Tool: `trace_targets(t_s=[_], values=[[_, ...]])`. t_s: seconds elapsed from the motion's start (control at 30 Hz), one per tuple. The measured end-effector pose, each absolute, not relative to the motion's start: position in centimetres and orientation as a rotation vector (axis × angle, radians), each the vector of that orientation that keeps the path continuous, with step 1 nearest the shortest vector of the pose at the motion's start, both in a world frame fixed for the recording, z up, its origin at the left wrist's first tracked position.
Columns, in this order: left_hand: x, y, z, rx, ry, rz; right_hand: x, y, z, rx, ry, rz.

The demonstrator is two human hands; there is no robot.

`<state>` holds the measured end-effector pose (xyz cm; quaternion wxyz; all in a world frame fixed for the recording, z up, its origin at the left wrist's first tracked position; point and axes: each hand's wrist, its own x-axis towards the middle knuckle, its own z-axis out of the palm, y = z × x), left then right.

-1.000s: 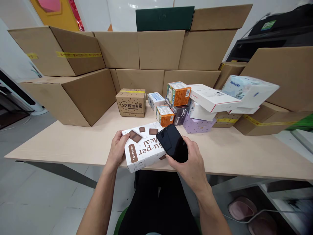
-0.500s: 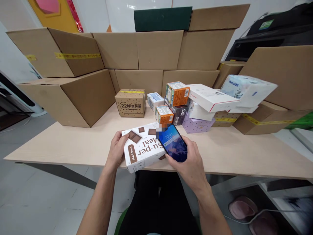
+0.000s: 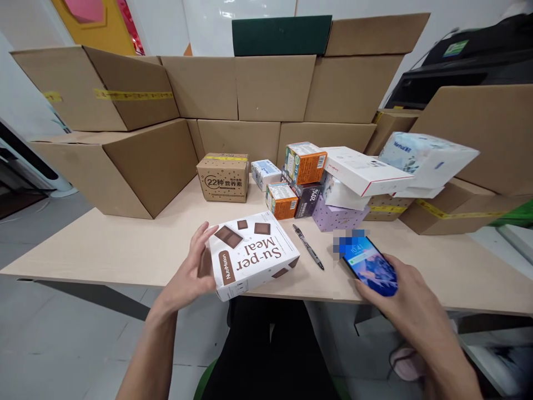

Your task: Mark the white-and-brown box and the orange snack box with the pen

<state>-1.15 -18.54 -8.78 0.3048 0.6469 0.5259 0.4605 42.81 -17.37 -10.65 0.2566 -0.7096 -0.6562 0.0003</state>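
A white "Su-per Meal" box (image 3: 254, 253) with brown chocolate pictures lies at the table's front edge, its print upside down to me. Beside its left end is my left hand (image 3: 194, 272), fingers apart, the fingertips close to or touching the box's corner. My right hand (image 3: 402, 294) grips a smartphone (image 3: 372, 266) by its side and lower edge, to the right of the box. The phone's screen is lit and shows a clock; part of its top is blurred out. Between box and phone, a dark pen (image 3: 308, 247) rests on the table.
A brown carton (image 3: 222, 178) stands at the back centre. Right of it are orange boxes (image 3: 306, 164), a purple dotted box (image 3: 339, 214), a flat white box (image 3: 366, 169) and a tissue pack (image 3: 425, 161). Large cardboard boxes (image 3: 145, 166) wall the table's left, back and right.
My right hand has carried the smartphone to the right, away from the white box, and the pen now shows. My left hand has loosened its hold on the box and spread its fingers.
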Motion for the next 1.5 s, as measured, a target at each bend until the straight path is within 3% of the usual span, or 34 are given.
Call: trace_targets(t_s=[0.13,0.33,0.63,0.8,1.0,1.2,1.33,1.5], values=[[-0.1,-20.5,-8.1,2.102,1.554,0.925,47.3,-16.4,-10.6,-2.051,-1.829,0.056],[1.3,-20.4,-7.6,2.389,1.666,0.899,50.8,-13.9,-9.9,-2.048,-1.804,0.266],[-3.4,-16.7,-5.4,2.184,1.801,0.693,55.0,-10.9,-11.8,-2.117,-1.846,0.384],[-6.0,-13.5,-4.9,2.092,1.885,0.657,55.5,-10.5,-12.1,-2.130,-1.876,0.256],[-8.0,-10.6,-5.2,2.111,1.983,0.666,50.6,-12.2,-11.5,-1.920,-1.743,-0.203],[-5.5,-10.4,-5.8,2.323,2.202,0.852,40.0,-14.3,-11.1,-1.412,-1.735,0.118],[0.6,-10.7,-5.5,2.485,1.821,1.096,35.8,-14.1,-11.7,-1.316,-1.595,0.179],[8.1,-6.4,-3.6,2.225,1.522,0.866,35.6,-13.8,-12.3,-1.353,-1.478,0.247]])
